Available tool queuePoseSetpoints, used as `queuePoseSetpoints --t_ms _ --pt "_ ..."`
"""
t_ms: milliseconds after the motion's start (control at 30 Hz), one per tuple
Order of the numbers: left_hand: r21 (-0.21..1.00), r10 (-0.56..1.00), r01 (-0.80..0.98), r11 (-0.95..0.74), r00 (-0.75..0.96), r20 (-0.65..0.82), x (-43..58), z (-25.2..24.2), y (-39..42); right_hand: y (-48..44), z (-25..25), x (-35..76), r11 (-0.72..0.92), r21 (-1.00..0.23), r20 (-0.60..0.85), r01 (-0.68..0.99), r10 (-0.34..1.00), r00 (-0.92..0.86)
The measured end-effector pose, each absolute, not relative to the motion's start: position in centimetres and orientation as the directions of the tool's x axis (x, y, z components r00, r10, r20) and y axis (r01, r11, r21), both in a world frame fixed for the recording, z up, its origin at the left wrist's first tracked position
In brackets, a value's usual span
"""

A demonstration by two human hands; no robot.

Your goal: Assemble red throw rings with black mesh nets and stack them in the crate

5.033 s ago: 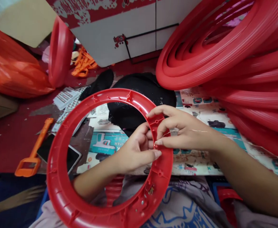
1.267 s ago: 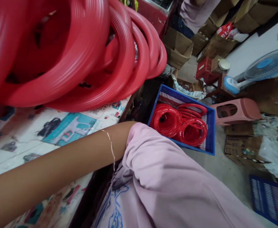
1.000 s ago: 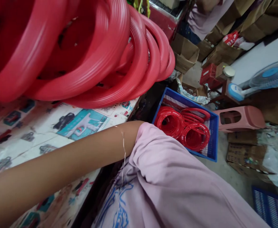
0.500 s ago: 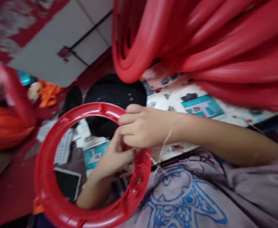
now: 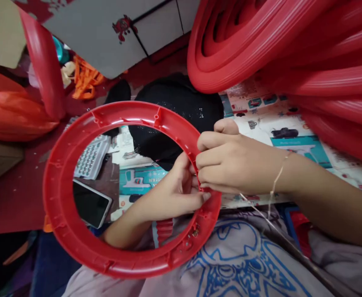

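A red plastic ring, its hollow ribbed side toward me, is held tilted above my lap. My left hand reaches through the ring's opening and grips its right side, thumb on the inner edge. My right hand is closed against the same side, fingers curled down into the channel. Whatever its fingertips pinch is hidden. A thin pale wire runs out from beneath my right hand, and a thin strand crosses that wrist. Small metallic bits sit in the channel at the lower right.
Large coils of red ribbed tubing hang over the upper right. A black cloth-like item lies on printed sheets. A compartment tray and a phone lie behind the ring. Orange strips and an orange bag are at left.
The view has shifted, so the surroundings appear farther right and higher. The ring and both hands sit farther right in view, and the ring's tilt differs. Both hands stay at its right side.
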State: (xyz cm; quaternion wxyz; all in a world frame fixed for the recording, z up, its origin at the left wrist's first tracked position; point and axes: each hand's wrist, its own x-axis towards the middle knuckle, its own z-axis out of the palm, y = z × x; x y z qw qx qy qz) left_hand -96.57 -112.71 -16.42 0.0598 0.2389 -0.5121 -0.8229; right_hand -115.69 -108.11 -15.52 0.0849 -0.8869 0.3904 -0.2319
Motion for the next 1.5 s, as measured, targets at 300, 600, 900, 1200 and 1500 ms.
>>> queuePoseSetpoints --t_ms 300,600,900,1200,1500 --pt "0.884 -0.268 -0.131 -0.449 -0.924 -0.273 -96.3 -16.6 -112.9 -108.1 -15.2 -116.0 -0.704 -0.298 0.350 -0.645 -0.709 0.612" --pt "0.838 -0.235 -0.127 -0.531 -0.928 -0.289 -96.5 -16.7 -112.7 -107.7 -15.0 -115.7 -0.732 -0.185 0.381 -0.655 -0.668 0.639" --pt "0.911 -0.278 -0.154 -0.383 -0.921 -0.273 -96.4 -16.5 -112.7 -107.7 -15.1 -115.6 -0.674 -0.344 0.329 -0.654 -0.739 0.588" --pt "0.964 -0.379 -0.241 -0.108 -0.887 -0.264 -96.5 -17.0 -112.8 -108.4 -15.0 -116.6 -0.635 -0.459 0.395 -0.621 -0.772 0.498" --pt "0.951 -0.334 -0.243 -0.191 -0.895 -0.296 -96.2 -18.1 -112.8 -108.9 -16.3 -116.4 -0.637 -0.499 0.449 -0.588 -0.770 0.453"
